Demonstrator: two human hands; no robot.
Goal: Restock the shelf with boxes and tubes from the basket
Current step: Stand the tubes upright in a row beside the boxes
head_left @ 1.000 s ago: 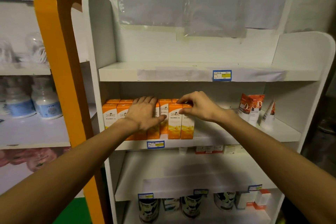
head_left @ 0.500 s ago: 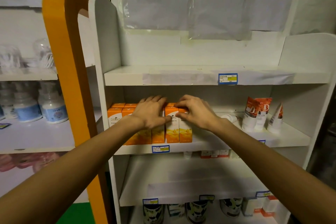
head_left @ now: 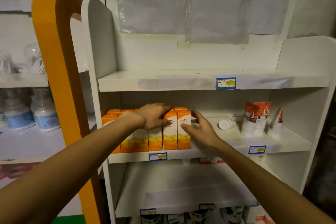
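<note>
While orange boxes (head_left: 160, 132) stand in a row on the middle shelf (head_left: 272, 143), left hand (head_left: 154, 118) lies on their tops, fingers relaxed. Right hand (head_left: 198, 129) spread loose beside end box (head_left: 184, 132), thumb touching its front; nothing gripped.

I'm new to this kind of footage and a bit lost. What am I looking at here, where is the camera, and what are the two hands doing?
There is no machine here: a person wears a wide-angle camera on the head, looking forward and down, so both bare arms reach in from the bottom of the one picture.

In front stands a white shelf unit. On its middle board stands a row of orange boxes. The left hand lies over the tops of the boxes. The right hand is spread against the end box at the right of the row, thumb on its front, fingers by its side; neither hand has a closed grip.

Further right a white bottle lies on its side, and orange-and-white tubes stand upright. The basket is not in view.
</note>
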